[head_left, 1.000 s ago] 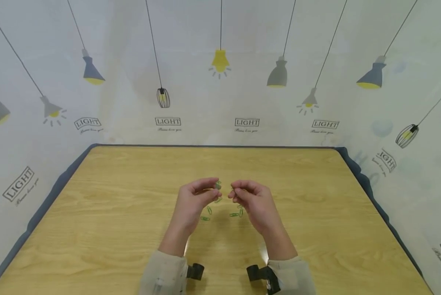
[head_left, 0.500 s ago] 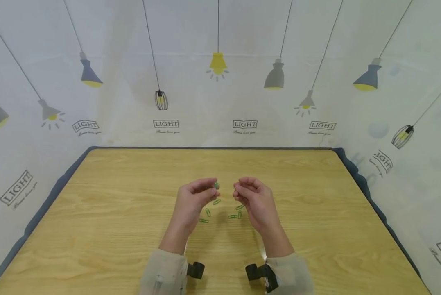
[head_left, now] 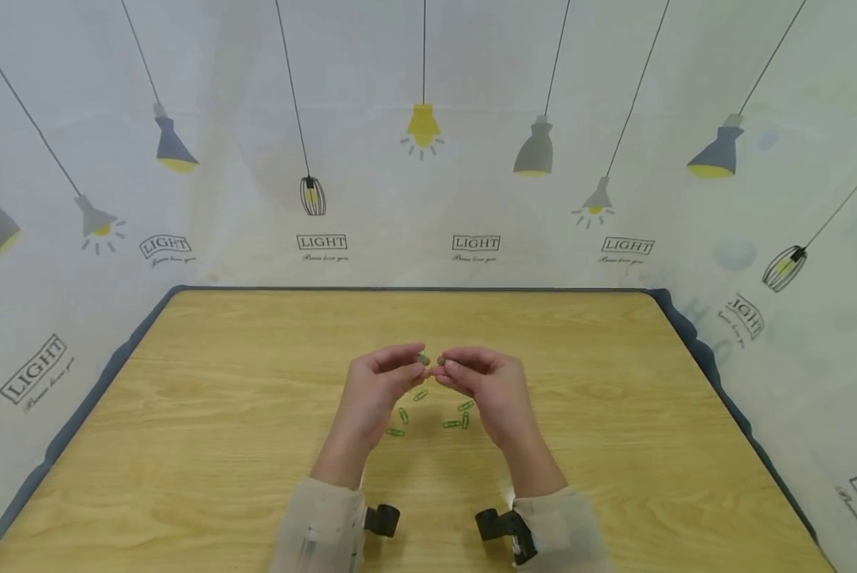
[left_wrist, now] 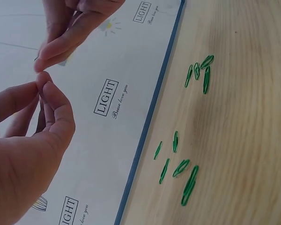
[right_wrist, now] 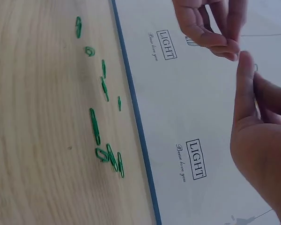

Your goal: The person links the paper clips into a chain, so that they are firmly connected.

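Pale wall covering on three sides, printed with hanging lamps in grey, blue and yellow, and boxed LIGHT labels lower down. Below it stood a wood-grain table, light yellow-brown, with a dark blue border along the far edge and down both sides. A person's forearms reached in from the near edge, pale sleeves covering them to the wrists, a black device jutting inward at each cuff. Both hands were raised above the middle of the table, tips meeting or very nearly so. Right hand: thumb laid along the fingers, pinching a single paper clip, only a small wire loop of it showing past the thumb. Left hand: thumb and fingers bent toward one another; a greenish fleck showed at the tips, but I could not tell whether the hand gripped it. Smallest, on the wood beneath and nearer the person: nine green paper clips, lying flat at mixed angles, in two loose clusters, five toward the left hand and four toward the right, the latter close together.
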Motion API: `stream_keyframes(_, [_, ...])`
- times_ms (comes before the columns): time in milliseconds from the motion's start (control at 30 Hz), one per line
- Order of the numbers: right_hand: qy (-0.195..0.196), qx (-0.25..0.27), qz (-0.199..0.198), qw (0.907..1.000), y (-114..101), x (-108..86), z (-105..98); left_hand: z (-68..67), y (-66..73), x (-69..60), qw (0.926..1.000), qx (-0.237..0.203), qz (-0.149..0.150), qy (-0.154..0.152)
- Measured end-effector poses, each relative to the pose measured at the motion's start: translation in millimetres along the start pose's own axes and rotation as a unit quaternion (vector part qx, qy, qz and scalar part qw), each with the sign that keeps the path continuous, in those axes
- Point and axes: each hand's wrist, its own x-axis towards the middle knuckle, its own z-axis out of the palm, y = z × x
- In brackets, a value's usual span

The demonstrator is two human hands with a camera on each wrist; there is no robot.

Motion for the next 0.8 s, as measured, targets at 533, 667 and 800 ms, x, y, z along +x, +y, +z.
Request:
stream_keyframes(533, [0.012, -0.125, -0.042, 0.9912, 7.2, -5.4, 9.1, -3.1, -5.9, -3.0, 0.9998, -0.006, -0.017, 0.003])
stream_keyframes(667, [0.009, -0.128, -0.038, 0.991, 8.6, -6.1, 9.5, -3.9, -6.6, -3.7, 0.9999, -0.002, -0.015, 0.006])
stream_keyframes(800, [0.0, -0.122, -0.04, 0.9917, 9.6, -7.1, 9.6, -4.5, -6.5, -5.7, 0.9999, -0.004, -0.012, 0.002])
